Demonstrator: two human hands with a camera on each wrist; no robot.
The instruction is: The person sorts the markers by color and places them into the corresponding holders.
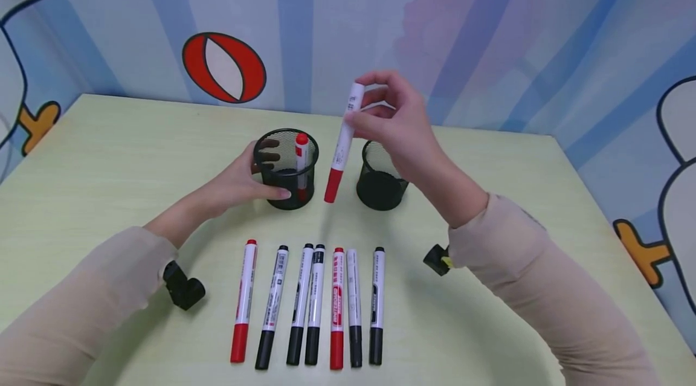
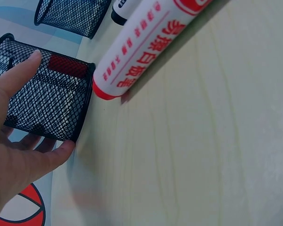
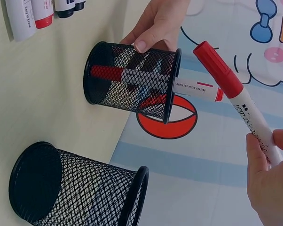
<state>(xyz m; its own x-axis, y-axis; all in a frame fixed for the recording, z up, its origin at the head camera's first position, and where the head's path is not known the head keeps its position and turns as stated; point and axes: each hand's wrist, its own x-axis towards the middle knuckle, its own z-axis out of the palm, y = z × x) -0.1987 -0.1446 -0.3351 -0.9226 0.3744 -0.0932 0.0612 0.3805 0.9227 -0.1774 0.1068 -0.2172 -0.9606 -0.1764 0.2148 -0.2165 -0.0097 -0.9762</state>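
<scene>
My left hand (image 1: 239,183) holds a black mesh pen cup (image 1: 283,202) by its side, thumb in front and fingers behind. Inside that cup a red marker (image 1: 301,153) stands cap down, its end sticking out past the rim in the right wrist view. Between thumb and fingers, my right hand (image 1: 399,117) pinches a white marker with a red cap (image 1: 344,138). It is raised above the table, cap pointing down, just right of the held cup. A second mesh cup (image 1: 383,193) stands below the right hand, partly hidden by it.
Several whiteboard markers lie in a row near the front of the pale table (image 1: 462,325), among them a red-capped marker (image 1: 243,301), another red marker (image 1: 337,307) and a black-capped marker (image 1: 377,307). A cartoon-printed backdrop (image 1: 348,23) rises behind the table.
</scene>
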